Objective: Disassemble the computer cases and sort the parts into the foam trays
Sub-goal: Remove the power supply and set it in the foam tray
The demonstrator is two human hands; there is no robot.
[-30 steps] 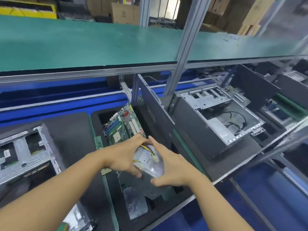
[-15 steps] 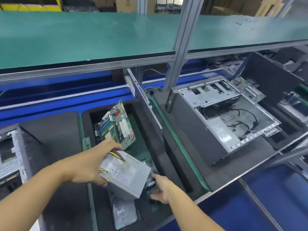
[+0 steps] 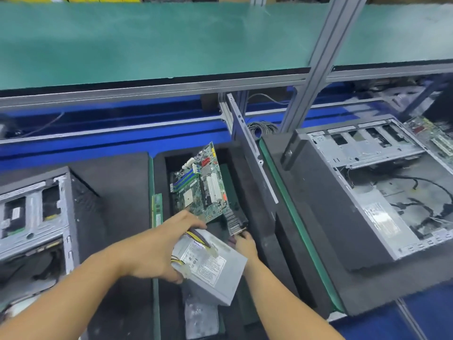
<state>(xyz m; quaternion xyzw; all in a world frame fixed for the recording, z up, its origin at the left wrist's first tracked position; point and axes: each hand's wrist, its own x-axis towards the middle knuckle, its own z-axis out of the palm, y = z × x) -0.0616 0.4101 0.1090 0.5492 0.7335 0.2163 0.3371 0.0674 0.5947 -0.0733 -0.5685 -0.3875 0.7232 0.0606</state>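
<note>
My left hand grips a grey power supply with yellow and black cables, holding it above the black foam tray. Just beyond it, my right hand pinches the near end of a dark finned part that lies in the tray. A green motherboard leans upright in the tray's far compartment. A grey flat part lies in the near compartment, below the power supply. An open computer case lies on its side at the right, with loose black cables inside.
Another opened case stands at the left. A green memory stick sits in a slot on the tray's left edge. A black side panel stands upright between tray and right case. A green shelf overhangs the bench.
My left hand alone now holds the power supply and has lifted it. My right hand let go of it and reached forward to the dark finned part in the tray.
</note>
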